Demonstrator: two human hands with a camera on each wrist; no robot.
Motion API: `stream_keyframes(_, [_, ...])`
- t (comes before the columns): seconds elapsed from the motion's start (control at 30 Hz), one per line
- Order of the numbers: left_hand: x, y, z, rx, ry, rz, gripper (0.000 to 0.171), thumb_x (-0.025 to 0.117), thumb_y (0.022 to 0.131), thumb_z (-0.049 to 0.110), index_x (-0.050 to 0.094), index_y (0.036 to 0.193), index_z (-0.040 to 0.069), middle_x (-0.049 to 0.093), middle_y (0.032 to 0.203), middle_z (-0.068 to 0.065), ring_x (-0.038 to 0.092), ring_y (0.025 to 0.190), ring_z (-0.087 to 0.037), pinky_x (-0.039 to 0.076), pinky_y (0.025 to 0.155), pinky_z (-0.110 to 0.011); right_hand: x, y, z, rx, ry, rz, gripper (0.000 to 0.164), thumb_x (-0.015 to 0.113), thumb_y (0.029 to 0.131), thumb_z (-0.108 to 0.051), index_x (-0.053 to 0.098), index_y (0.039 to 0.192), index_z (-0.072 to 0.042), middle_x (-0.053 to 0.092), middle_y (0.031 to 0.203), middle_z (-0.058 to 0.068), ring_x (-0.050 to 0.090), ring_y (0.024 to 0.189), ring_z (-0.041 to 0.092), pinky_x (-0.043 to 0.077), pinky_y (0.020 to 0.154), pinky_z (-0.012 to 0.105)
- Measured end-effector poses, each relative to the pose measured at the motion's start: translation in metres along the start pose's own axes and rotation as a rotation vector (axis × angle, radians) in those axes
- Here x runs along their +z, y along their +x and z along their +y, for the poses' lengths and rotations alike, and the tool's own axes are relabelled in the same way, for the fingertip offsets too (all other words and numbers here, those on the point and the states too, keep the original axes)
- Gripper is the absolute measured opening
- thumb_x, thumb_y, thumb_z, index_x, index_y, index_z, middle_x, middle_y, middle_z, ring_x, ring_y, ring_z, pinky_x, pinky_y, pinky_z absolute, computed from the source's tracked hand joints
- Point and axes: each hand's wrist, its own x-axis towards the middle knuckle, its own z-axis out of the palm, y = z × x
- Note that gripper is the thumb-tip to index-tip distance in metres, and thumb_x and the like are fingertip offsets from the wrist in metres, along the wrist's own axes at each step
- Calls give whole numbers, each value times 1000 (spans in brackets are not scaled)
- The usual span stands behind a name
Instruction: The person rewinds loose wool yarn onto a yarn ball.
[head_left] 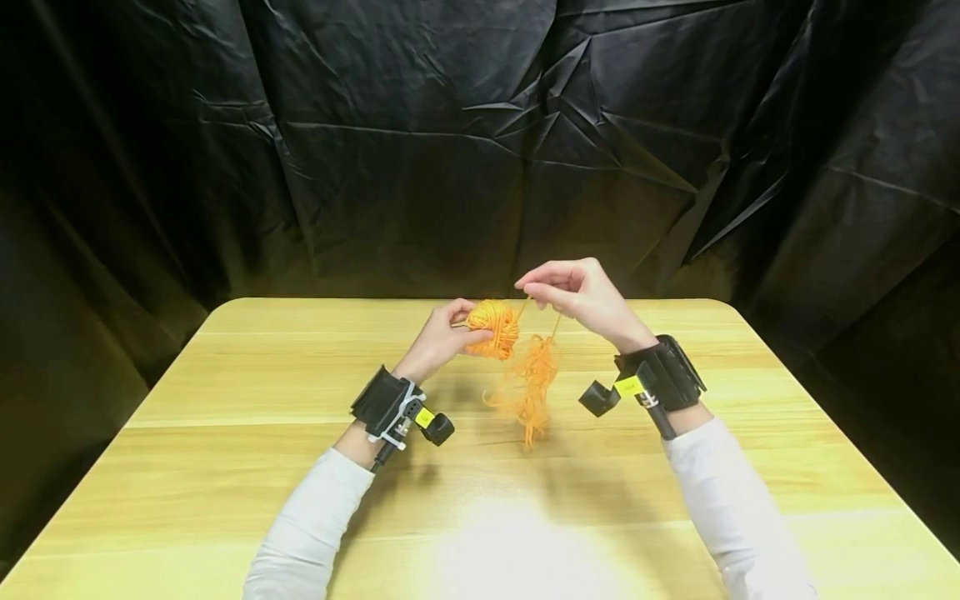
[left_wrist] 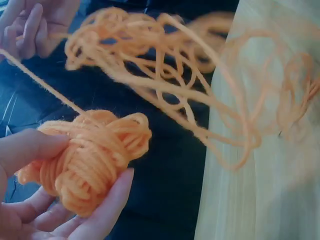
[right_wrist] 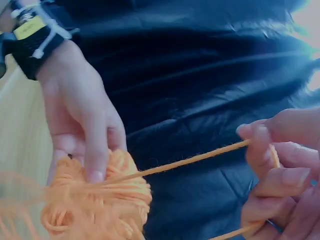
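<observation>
My left hand [head_left: 442,340] grips an orange ball of yarn [head_left: 495,329] above the table, thumb across its front and fingers behind. In the left wrist view the wound yarn ball [left_wrist: 95,160] shows strands wrapped around its middle. Up and to the right, my right hand [head_left: 581,292] pinches the yarn strand [right_wrist: 195,159] between thumb and forefinger, and the strand runs taut from the ball. It passes through the curled fingers and leaves below them. From there a loose, looped tangle of yarn [head_left: 536,379] hangs down over the table, blurred in the left wrist view.
The pale wooden table [head_left: 225,467] has a bright glare spot near its front. Behind it hangs a creased black sheet [head_left: 405,167]. Both wrists wear black straps with small cameras, the right camera [head_left: 600,398] being close to the hanging tangle.
</observation>
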Motion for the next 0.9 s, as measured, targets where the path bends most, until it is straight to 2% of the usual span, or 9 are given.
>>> stream_keyframes(0.1, [-4, -1, 1, 33, 15, -73, 44, 65, 79, 4, 44, 117, 2, 56, 110, -16, 58, 90, -21, 51, 73, -27, -4, 0, 6, 18, 63, 31, 24, 59, 86, -14, 63, 102, 3, 57, 67, 3, 36, 45, 16, 30, 41, 24])
stream_keyframes(0.17, [-7, -3, 1, 52, 7, -147, 42, 62, 81, 4, 45, 119, 2, 56, 108, -16, 56, 88, -20, 50, 75, -26, -5, 0, 10, 31, 96, 44, 24, 58, 87, -14, 62, 103, 3, 58, 69, 2, 34, 44, 16, 30, 42, 24])
stream_keyframes(0.33, [-12, -6, 2, 45, -50, -341, 36, 57, 84, 5, 49, 118, -2, 60, 99, -14, 59, 83, -19, 50, 77, -30, -4, 0, 19, 43, 180, 85, 20, 58, 86, -12, 61, 103, -1, 63, 78, 4, 37, 46, 16, 32, 44, 24])
stream_keyframes(0.43, [-12, -7, 3, 47, -38, -398, 41, 61, 83, 8, 48, 121, 0, 61, 97, -10, 61, 83, -18, 50, 78, -32, -3, 2, 20, 26, 223, 88, 17, 59, 85, -11, 61, 101, -3, 65, 84, 7, 41, 49, 16, 36, 45, 24])
stream_keyframes(0.57, [-10, -8, 6, 92, -4, -448, 40, 63, 81, 7, 51, 119, 0, 62, 97, -10, 60, 83, -20, 49, 79, -33, 1, 6, 25, 14, 207, 112, 19, 61, 84, -13, 62, 99, -1, 66, 85, 7, 50, 53, 16, 41, 49, 25])
stream_keyframes(0.63, [-9, -8, 7, 117, 5, -463, 38, 63, 81, 6, 53, 116, 0, 62, 99, -10, 59, 84, -20, 48, 81, -33, 5, 9, 31, 23, 192, 137, 22, 61, 84, -14, 62, 99, 2, 66, 84, 7, 53, 56, 17, 44, 53, 26])
stream_keyframes(0.73, [-7, -8, 9, 146, -15, -448, 37, 63, 81, 6, 54, 116, 1, 62, 101, -10, 58, 88, -21, 47, 83, -33, 15, 10, 45, 65, 180, 168, 25, 61, 84, -13, 62, 101, 5, 67, 87, 9, 57, 65, 15, 49, 63, 26])
stream_keyframes(0.8, [-6, -7, 9, 150, -60, -407, 38, 64, 80, 5, 53, 117, 2, 61, 102, -10, 59, 89, -21, 47, 83, -34, 23, 8, 56, 106, 178, 179, 25, 59, 86, -11, 61, 103, 6, 66, 94, 13, 59, 74, 13, 50, 72, 27])
stream_keyframes(0.9, [-4, -6, 7, 158, -132, -303, 38, 65, 80, 6, 54, 116, 3, 61, 102, -11, 59, 89, -22, 48, 81, -34, 37, 2, 70, 192, 188, 197, 24, 53, 87, -6, 60, 104, 9, 65, 96, 13, 58, 84, 9, 47, 80, 28])
